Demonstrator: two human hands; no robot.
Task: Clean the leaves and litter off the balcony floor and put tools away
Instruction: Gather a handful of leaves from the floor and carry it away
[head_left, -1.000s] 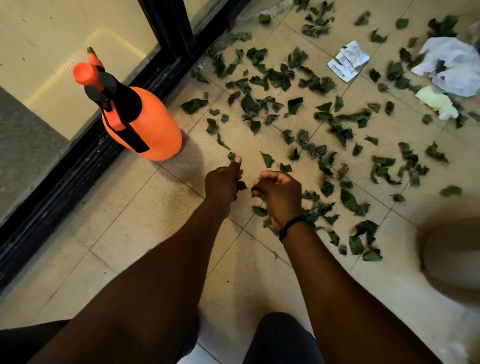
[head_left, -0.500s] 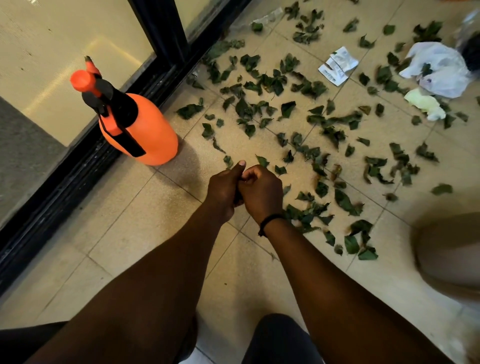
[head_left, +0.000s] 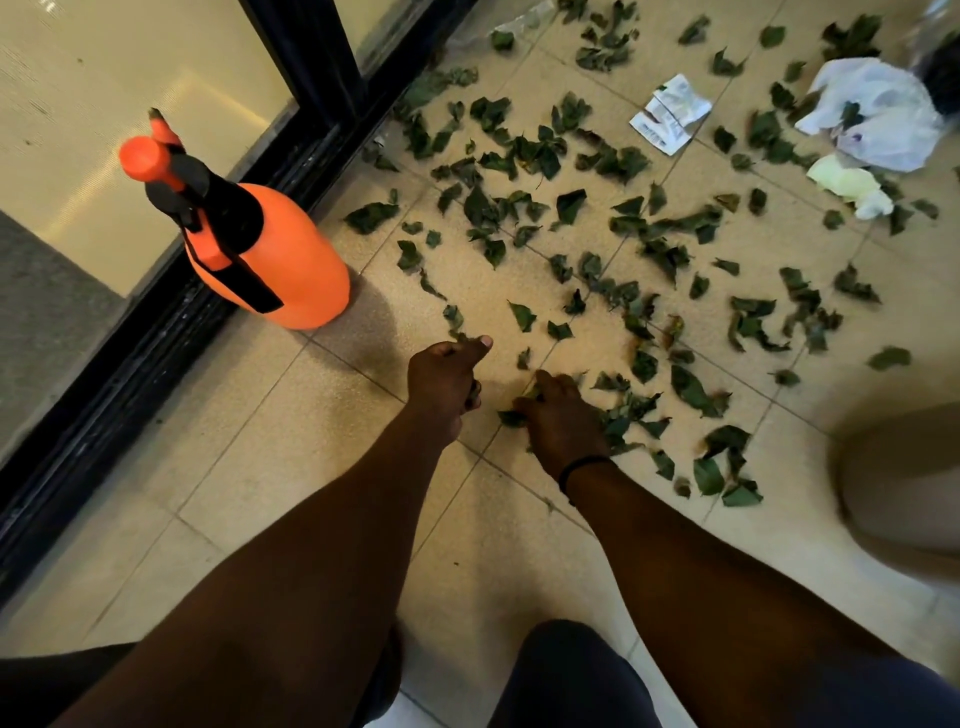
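The spray bottle (head_left: 270, 254) stands on the floor (head_left: 260, 467) beside the door track (head_left: 156, 332), left of the scattered leaves (head_left: 597, 234). Behind the leaves to the right lie a paper wrapper (head_left: 667, 115) and a crumpled bag (head_left: 878, 114).

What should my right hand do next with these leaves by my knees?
Probably close the right hand around the green leaves under its fingers and pass them to the left hand, which already grips a few collected leaves. Many more lie scattered across the beige tiled floor, so gathering likely continues outward from there.
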